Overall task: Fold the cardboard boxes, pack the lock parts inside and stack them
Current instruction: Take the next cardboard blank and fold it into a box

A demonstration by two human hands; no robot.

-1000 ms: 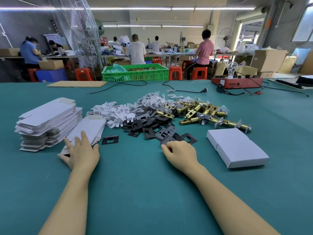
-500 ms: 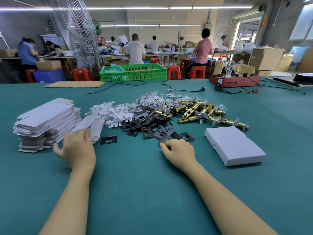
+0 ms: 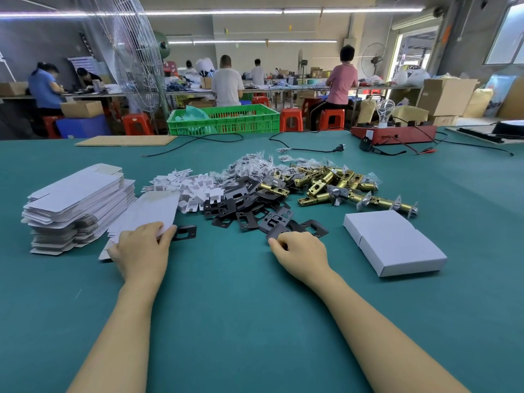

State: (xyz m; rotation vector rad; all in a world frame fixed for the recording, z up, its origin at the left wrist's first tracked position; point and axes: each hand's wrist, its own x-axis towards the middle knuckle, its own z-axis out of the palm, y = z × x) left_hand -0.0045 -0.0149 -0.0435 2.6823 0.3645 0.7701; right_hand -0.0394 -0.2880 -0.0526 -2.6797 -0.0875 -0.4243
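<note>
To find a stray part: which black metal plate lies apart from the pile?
The black rectangular plate beside the left hand, alone on the green table.

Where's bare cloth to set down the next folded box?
Bare cloth lies between the left hand and right hand, nearer than the black plates, and near the finished white box. Crowded: from flat blanks to brass latches.

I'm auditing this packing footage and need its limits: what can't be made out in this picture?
All in the head view:
- Closed white box: its contents, hidden by the lid.
- Right hand: which black plate it pinches, fingertips curled under the knuckles.
- Left hand: how many flat box blanks it grips; they blur together.
- Small bagged parts: too small to identify.
</note>
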